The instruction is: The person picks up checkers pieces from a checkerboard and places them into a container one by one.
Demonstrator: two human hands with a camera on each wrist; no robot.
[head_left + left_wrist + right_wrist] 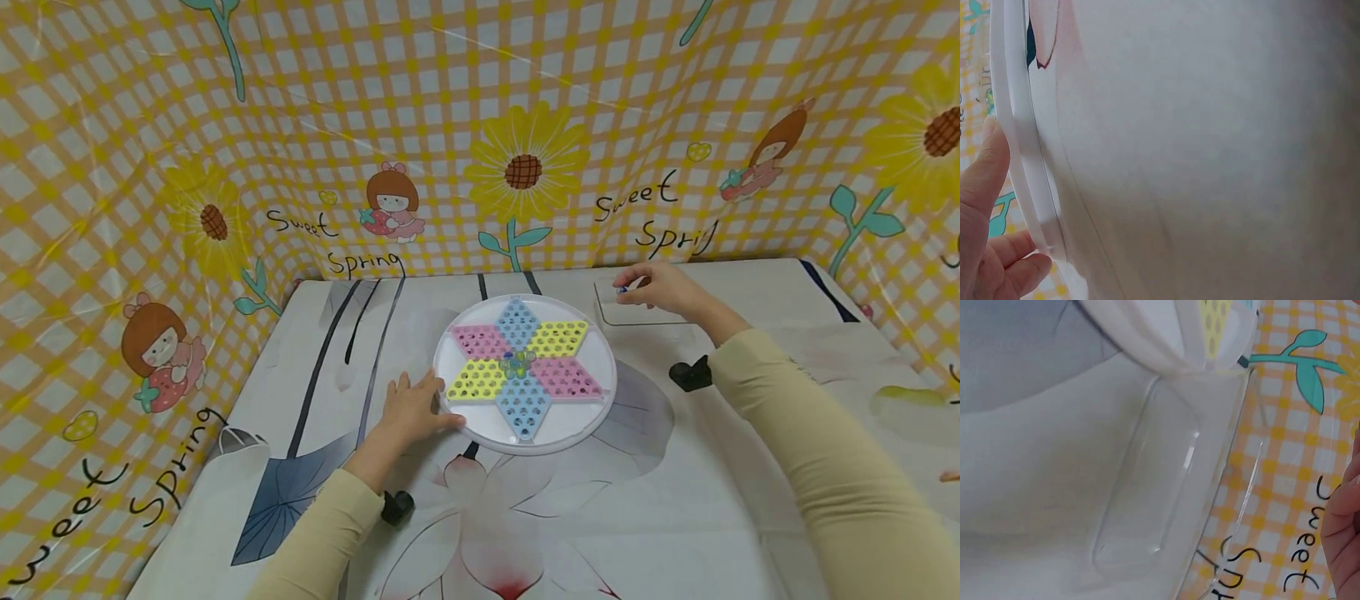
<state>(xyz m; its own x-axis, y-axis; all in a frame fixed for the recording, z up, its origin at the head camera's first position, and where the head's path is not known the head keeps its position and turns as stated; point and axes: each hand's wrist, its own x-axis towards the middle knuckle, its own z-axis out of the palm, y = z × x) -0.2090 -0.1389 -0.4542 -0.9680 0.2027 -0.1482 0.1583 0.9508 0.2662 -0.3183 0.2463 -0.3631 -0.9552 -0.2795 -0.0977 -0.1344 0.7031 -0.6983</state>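
A round white Chinese checkers board [450, 350] with a pink, yellow and blue star lies on the table. Several glass marbles [517, 367] cluster at the star's middle. My left hand [408, 410] rests against the board's left rim, thumb and fingers spread; the left wrist view shows the thumb and fingertips touching the white rim [1019, 137]. To the right of the board, my right hand [656, 289] pinches a small blue marble [622, 290] above a clear plastic tray [633, 322]. Only part of the right hand [1342, 531] shows in the right wrist view; its fingertips are hidden there.
The table wears a white cloth [480, 533] printed with flowers and leaves. A yellow checked cloth [435, 100] hangs behind and at the sides. Black devices [690, 373] sit by both wrists. The tray [1147, 481] stands close to the board's rim.
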